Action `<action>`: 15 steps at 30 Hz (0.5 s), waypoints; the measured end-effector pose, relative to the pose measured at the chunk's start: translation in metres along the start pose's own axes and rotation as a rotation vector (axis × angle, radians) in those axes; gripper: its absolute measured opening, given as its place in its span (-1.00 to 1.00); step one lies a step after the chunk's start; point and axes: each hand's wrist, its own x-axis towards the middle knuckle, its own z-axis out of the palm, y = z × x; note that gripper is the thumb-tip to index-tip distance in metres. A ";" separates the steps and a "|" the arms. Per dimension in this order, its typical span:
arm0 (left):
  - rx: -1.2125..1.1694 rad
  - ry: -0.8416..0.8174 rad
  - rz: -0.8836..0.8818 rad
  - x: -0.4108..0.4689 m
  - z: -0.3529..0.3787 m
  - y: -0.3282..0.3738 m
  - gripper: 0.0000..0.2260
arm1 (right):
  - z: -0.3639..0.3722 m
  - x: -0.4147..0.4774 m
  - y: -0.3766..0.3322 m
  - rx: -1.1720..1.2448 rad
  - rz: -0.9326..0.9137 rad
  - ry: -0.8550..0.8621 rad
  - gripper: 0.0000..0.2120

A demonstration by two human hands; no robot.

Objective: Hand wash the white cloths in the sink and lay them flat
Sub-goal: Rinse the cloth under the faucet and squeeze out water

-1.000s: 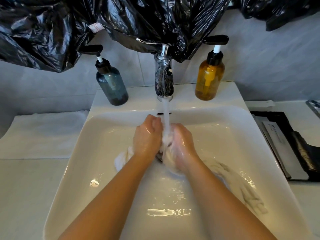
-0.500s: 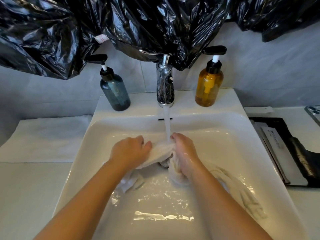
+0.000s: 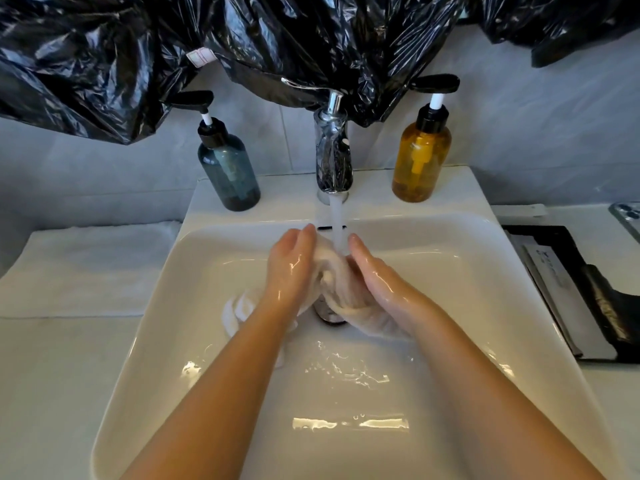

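Observation:
A wet white cloth (image 3: 337, 285) is bunched under the running water (image 3: 337, 233) above the drain of the white sink (image 3: 194, 299). My left hand (image 3: 291, 265) presses it from the left and my right hand (image 3: 375, 277) from the right, palms facing each other, fingers straight and pointing toward the faucet (image 3: 332, 157). A loose end of white cloth (image 3: 237, 313) trails on the basin floor beside my left forearm. More cloth hangs below my right wrist.
A white towel (image 3: 86, 268) lies flat on the counter left of the sink. A blue-green pump bottle (image 3: 228, 171) and an amber pump bottle (image 3: 420, 161) flank the faucet. A black tray (image 3: 571, 289) sits at right. Black plastic bags (image 3: 242, 46) hang overhead.
Half a second ago my hands held the cloth stretched apart. They have come together and now squeeze it between flat palms under the stream.

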 end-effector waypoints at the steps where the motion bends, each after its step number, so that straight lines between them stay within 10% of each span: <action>1: -0.038 0.013 -0.010 -0.001 -0.002 -0.001 -0.71 | -0.006 -0.004 0.001 -0.037 -0.023 -0.053 -0.47; 10: -0.037 0.072 0.052 -0.003 -0.021 -0.007 -0.66 | -0.031 0.008 0.019 -0.340 0.002 -0.199 -0.67; 15: 0.052 -0.047 0.175 -0.018 -0.014 -0.007 -0.89 | -0.038 0.004 0.022 0.402 -0.105 0.004 -0.84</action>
